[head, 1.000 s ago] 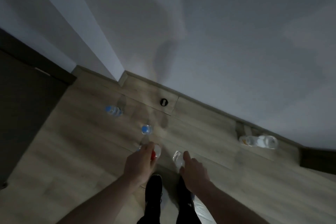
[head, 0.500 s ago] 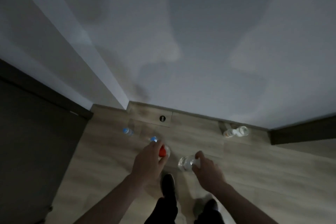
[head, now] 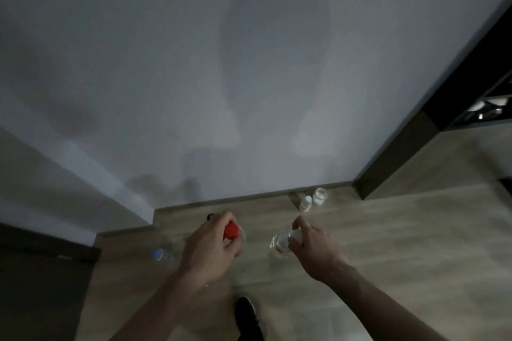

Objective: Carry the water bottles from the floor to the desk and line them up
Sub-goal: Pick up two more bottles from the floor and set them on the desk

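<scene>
Both hands grip bottles — left hand (head: 210, 250) red-capped bottle (head: 231, 230), right hand (head: 313, 248) clear bottle (head: 280, 243).

Both forearms are bare to the lower frame edge; no sleeve is visible. The left hand (head: 210, 250) and right hand (head: 313, 246) carry no glove. Jewellery cannot be determined in the dim light. Below and behind the fingers, one dark shoe (head: 245, 310) adjoins a dark trouser leg.
</scene>
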